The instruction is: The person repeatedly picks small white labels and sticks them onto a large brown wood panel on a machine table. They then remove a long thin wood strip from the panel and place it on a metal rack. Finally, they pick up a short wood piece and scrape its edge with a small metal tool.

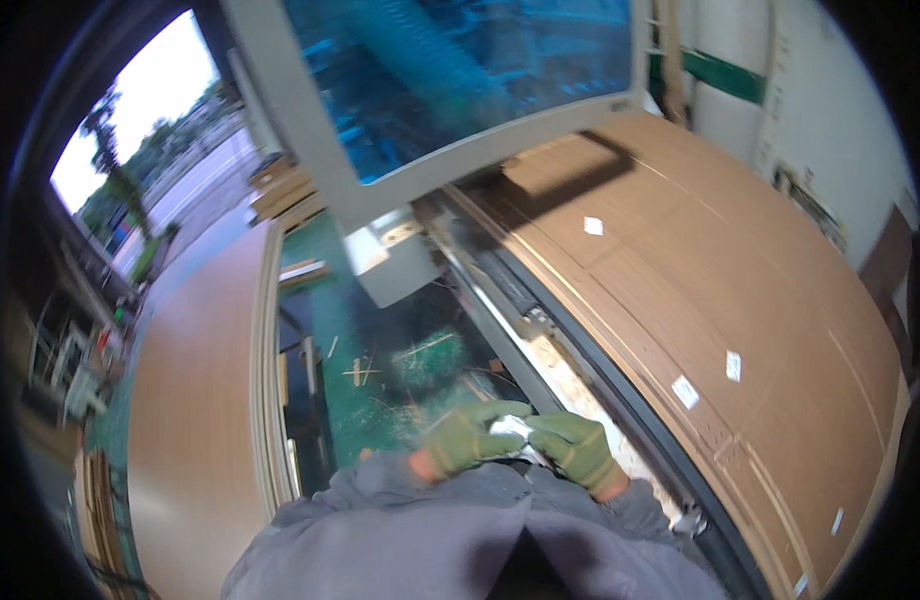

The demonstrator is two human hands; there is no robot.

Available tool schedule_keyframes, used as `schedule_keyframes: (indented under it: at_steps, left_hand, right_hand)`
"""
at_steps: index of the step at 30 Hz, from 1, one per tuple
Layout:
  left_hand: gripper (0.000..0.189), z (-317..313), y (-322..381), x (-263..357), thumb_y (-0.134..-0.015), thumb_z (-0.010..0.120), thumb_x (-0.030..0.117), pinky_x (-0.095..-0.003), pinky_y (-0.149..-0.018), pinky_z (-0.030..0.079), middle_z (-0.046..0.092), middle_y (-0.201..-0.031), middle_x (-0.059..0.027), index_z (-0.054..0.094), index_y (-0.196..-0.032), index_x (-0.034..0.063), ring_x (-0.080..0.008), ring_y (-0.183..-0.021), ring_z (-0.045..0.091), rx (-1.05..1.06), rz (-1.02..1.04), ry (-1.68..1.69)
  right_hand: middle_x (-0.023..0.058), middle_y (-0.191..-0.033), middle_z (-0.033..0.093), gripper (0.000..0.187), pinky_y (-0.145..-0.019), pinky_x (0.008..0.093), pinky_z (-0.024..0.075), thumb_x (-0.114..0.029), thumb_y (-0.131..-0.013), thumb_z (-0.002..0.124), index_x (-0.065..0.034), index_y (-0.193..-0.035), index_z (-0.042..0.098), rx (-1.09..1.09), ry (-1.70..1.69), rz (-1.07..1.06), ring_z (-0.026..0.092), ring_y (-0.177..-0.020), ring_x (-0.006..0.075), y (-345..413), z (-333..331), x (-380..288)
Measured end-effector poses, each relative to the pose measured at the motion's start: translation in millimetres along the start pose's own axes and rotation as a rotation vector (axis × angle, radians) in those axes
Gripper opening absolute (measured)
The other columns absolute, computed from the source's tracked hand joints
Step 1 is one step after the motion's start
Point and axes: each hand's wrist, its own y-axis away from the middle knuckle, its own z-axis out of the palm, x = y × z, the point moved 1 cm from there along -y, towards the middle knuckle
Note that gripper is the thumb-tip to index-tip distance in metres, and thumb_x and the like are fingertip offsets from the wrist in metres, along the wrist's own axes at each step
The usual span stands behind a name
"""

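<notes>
Close in front of my torso, my gloved left hand (471, 435) and gloved right hand (576, 450) come together. Both wear green knit work gloves. Between their fingers is a small, shiny white object (511, 427), perhaps sheet labels or plastic film; glare and blur hide what it is. The fingers of both hands are bent around it. Beyond them to the right, a large brown wood-based panel (677, 262) with cut lines lies on the machine bed. Several small labels, such as the white label (685, 391), are on its surface.
A pale machine hood with a blue see-through window (490, 82) overhangs the panel. A metal rail (497, 300) and dusty ledge run along the bed. Wood offcuts (362, 373) litter the green floor (310, 240). Stacked wood-faced boards (197, 360) stand left, near an open doorway.
</notes>
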Motion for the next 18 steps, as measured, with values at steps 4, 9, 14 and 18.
schedule_keyframes:
  at_steps: [4, 9, 14, 18]
  left_hand:
    - [0.051, 0, 7, -3, -0.091, 0.082, 0.017, -0.0306, -0.094, 0.056, 0.074, -0.122, -0.0109, 0.066, -0.136, 0.0012, -0.0150, -0.109, 0.069, 0.012, -0.040, 0.226]
    - [0.049, -4, 15, 4, -0.091, 0.082, 0.015, -0.0304, -0.094, 0.056, 0.074, -0.122, -0.0101, 0.066, -0.135, 0.0009, -0.0145, -0.109, 0.068, 0.047, -0.029, 0.212]
    - [0.048, -12, 23, -2, -0.091, 0.081, 0.016, -0.0316, -0.093, 0.056, 0.075, -0.120, -0.0107, 0.067, -0.134, 0.0016, -0.0163, -0.108, 0.069, 0.086, -0.081, 0.240]
    - [0.044, -28, 20, -9, -0.089, 0.081, 0.017, -0.0340, -0.095, 0.056, 0.075, -0.120, -0.0117, 0.071, -0.128, 0.0014, -0.0190, -0.108, 0.070, 0.102, -0.047, 0.137]
  right_hand:
    - [0.0129, -0.109, 0.076, 0.020, -0.078, 0.0397, 0.0626, -0.011, -0.088, 0.076, -0.0127, -0.108, 0.076, -0.033, 0.020, -0.001, 0.075, -0.093, 0.0317, -2, -1, -2]
    - [0.0121, -0.109, 0.076, 0.020, -0.080, 0.0390, 0.0621, -0.008, -0.087, 0.076, -0.0110, -0.106, 0.076, -0.101, -0.191, 0.217, 0.075, -0.095, 0.0311, -6, 5, -7]
    - [0.0139, -0.108, 0.076, 0.024, -0.081, 0.0413, 0.0608, -0.006, -0.084, 0.075, -0.0090, -0.108, 0.076, -0.104, -0.056, 0.001, 0.074, -0.095, 0.0333, -16, 17, -2]
    - [0.0146, -0.107, 0.076, 0.025, -0.080, 0.0416, 0.0607, -0.005, -0.084, 0.075, -0.0101, -0.108, 0.076, -0.062, -0.064, -0.061, 0.074, -0.094, 0.0337, -27, 28, 4]
